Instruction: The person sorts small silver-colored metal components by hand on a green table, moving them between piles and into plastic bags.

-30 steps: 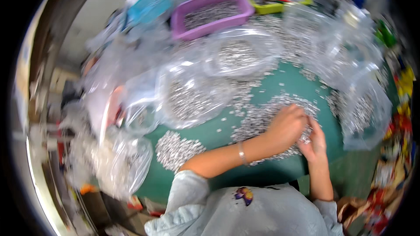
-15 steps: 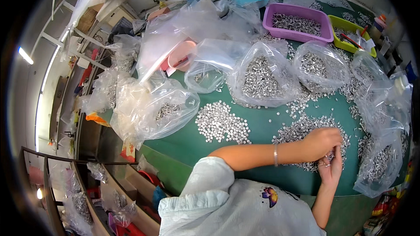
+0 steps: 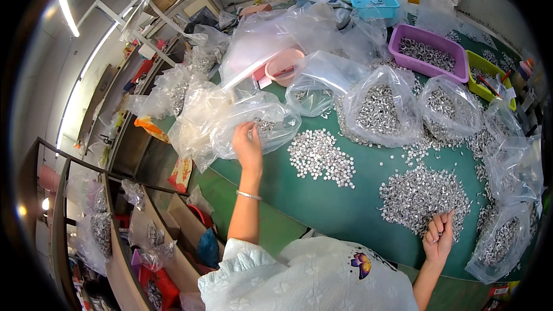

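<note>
My left hand [image 3: 247,145] reaches out over the green table [image 3: 345,213] and touches the mouth of a clear plastic bag [image 3: 259,122] with small silver metal parts inside. My right hand [image 3: 439,236] rests at the near edge of a large loose pile of silver parts [image 3: 423,196], fingers curled; whether it holds any parts I cannot tell. A second, smaller pile of silver parts [image 3: 320,155] lies between the two hands.
Several clear bags of silver parts [image 3: 380,106] stand around the table. A purple tray [image 3: 429,52], a blue tray [image 3: 373,1], a yellow-green tray [image 3: 489,78] and a pink bowl [image 3: 285,66] sit at the back. Shelves with more bags [image 3: 98,230] are at the left.
My left hand left the big pile near my right hand and stretched left to the clear bag. The view swung to the left. My right hand stayed by the pile.
</note>
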`<state>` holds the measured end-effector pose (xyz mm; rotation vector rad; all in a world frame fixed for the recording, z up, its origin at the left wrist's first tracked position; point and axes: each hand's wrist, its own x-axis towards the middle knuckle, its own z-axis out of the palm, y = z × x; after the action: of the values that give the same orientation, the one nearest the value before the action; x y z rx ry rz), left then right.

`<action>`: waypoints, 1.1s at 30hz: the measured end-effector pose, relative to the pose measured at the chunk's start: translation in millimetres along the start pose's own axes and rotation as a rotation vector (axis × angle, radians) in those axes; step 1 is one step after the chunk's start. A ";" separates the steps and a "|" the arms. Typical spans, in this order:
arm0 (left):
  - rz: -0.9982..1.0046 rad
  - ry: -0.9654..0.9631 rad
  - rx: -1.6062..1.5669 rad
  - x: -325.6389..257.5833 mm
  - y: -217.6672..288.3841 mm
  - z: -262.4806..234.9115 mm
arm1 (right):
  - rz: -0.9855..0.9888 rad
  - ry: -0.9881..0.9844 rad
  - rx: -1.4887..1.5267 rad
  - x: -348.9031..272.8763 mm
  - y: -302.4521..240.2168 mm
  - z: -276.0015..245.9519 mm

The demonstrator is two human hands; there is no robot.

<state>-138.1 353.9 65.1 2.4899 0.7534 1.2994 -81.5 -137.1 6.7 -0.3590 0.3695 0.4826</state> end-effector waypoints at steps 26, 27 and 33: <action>0.573 -1.073 -0.739 -117.5 246.0 82.1 | -1.415 0.962 -2.367 -49.7 -176.7 -19.8; 0.602 -1.084 -0.755 -121.5 256.4 90.8 | -1.403 1.013 -2.410 -49.9 -167.8 -16.9; 0.827 -1.043 -0.783 -138.6 326.8 164.6 | -1.632 0.692 -1.960 -38.8 -89.1 22.1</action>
<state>39.5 9.3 12.9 2.2726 -0.8989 0.1346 -62.6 -216.3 64.1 -2.4756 0.0219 -1.1670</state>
